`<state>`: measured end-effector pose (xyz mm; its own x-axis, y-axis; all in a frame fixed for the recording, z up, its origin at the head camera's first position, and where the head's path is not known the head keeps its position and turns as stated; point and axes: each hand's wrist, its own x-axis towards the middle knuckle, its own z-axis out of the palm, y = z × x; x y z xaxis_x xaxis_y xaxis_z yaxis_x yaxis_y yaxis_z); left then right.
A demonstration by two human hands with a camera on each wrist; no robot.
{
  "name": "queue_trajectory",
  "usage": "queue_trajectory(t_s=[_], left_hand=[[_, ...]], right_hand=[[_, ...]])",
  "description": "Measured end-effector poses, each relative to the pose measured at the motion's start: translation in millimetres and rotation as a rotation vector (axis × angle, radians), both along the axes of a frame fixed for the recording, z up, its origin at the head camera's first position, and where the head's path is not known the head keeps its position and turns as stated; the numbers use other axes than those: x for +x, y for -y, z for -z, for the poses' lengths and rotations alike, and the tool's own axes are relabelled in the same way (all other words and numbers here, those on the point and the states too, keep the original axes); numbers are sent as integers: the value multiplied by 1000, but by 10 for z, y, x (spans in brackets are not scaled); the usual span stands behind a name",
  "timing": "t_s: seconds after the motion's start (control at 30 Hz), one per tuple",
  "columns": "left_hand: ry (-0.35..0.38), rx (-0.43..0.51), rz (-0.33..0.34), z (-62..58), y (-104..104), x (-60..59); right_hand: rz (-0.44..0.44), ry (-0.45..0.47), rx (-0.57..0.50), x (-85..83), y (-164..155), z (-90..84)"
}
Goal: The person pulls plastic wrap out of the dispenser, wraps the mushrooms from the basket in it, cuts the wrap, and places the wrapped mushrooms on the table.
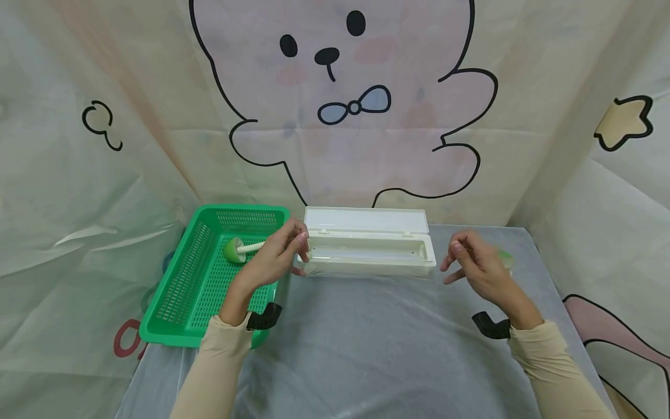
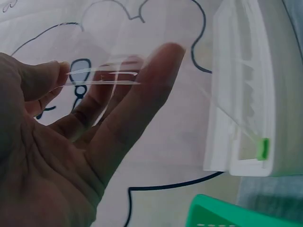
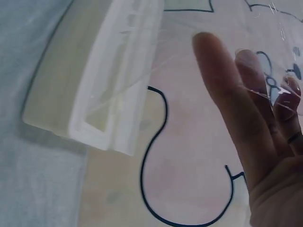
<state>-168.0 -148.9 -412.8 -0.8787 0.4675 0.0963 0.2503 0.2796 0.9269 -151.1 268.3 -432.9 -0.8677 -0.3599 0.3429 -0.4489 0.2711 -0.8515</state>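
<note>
A white lidded box point(image 1: 366, 267), long and narrow like a cling film dispenser, stands on the table with its lid point(image 1: 366, 220) raised. At its left end my left hand point(image 1: 274, 253) pinches clear film point(image 2: 104, 78), which crosses between thumb and fingers in the left wrist view. Past the box's right end, my right hand point(image 1: 478, 267) has its thumb bent toward the fingers. Clear film point(image 3: 258, 90) lies across those fingers in the right wrist view. A small green piece point(image 2: 263, 149) shows at the box's end in the left wrist view.
A green perforated basket point(image 1: 173, 297) stands at the left, partly behind my left forearm. Inside lies a green domed tool point(image 1: 232, 250) with a white handle. A pale green item point(image 1: 506, 259) is mostly hidden behind my right hand. A printed cloth point(image 1: 398, 157) hangs behind the grey-covered table point(image 1: 387, 349).
</note>
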Motion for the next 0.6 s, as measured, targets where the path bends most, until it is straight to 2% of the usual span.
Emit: queue_trajectory(t_s=[0.27,0.43,0.6], left_hand=[[256,-21,93,340,19,37],[345,-86,147,519,-2,124],[388,-167,214,703,-48,223]], right_hand=[[-21,136,55,61,-13,355],[-49,208,71,146,-15,577],[-73,219,124,233,4,823]])
